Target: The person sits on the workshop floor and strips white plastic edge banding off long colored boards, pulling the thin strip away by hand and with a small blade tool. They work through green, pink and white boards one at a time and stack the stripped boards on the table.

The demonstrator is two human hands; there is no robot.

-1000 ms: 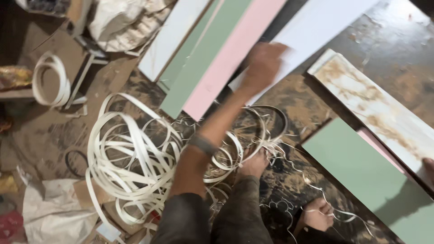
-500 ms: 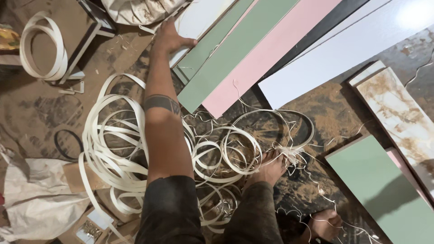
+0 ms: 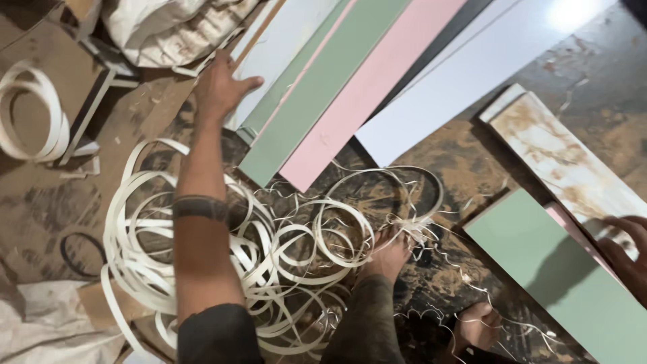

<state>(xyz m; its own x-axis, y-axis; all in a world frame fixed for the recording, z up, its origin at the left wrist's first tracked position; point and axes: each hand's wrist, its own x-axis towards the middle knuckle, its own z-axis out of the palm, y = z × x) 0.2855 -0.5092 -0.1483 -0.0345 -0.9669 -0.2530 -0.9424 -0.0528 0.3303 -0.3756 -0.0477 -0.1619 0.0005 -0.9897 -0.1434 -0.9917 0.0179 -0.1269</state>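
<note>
My left hand (image 3: 221, 84) lies flat, fingers spread, on the near end of a white board (image 3: 269, 47) at the upper left, beside a green board (image 3: 323, 87) and a pink board (image 3: 374, 87). The forearm, which has a dark band, crosses a tangle of white edge-band strips (image 3: 202, 263). At the right edge, my right hand (image 3: 627, 253) is partly out of view. Its fingers rest where a stained white board (image 3: 566, 162) meets a pink strip above another green board (image 3: 559, 276). My two bare feet (image 3: 387, 256) stand among the strips.
A wide white sheet (image 3: 485, 74) lies right of the pink board. A coil of white strip (image 3: 30, 111) sits at the far left, by a metal frame. White sacks (image 3: 162, 20) lie at the top and bottom left. Sawdust covers the dark floor.
My left hand has moved left, from the pink and white boards across to the leftmost white board. My right hand has come into view at the right edge.
</note>
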